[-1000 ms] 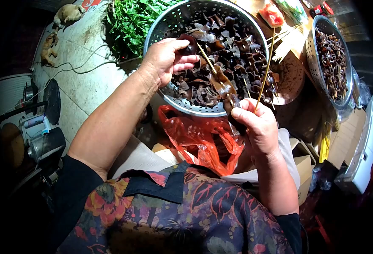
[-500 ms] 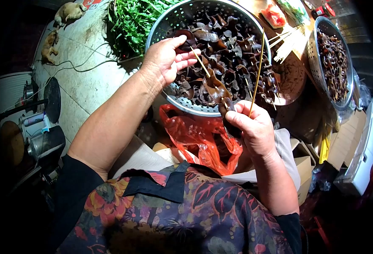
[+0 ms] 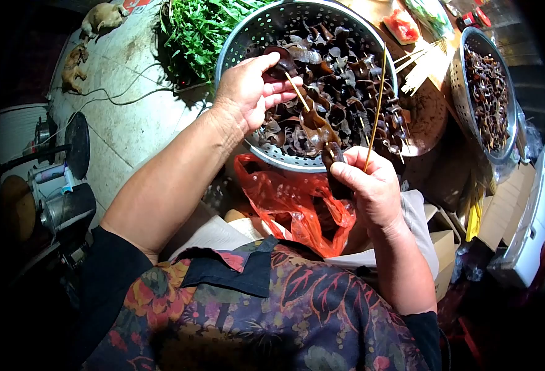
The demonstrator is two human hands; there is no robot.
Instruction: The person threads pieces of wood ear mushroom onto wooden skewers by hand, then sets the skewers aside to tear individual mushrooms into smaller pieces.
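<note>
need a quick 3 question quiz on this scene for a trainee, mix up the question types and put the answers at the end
1. Multiple choice: what does the right-hand grip hold?
a) a spoon
b) skewered wood ear mushrooms
c) a knife

2. True or false: in the picture, the red plastic bag shows below the large metal colander.

3. Fill the gap: in the picture, the leafy greens lie to the ____ of the large metal colander.

Key: 1. b; 2. true; 3. left
</note>
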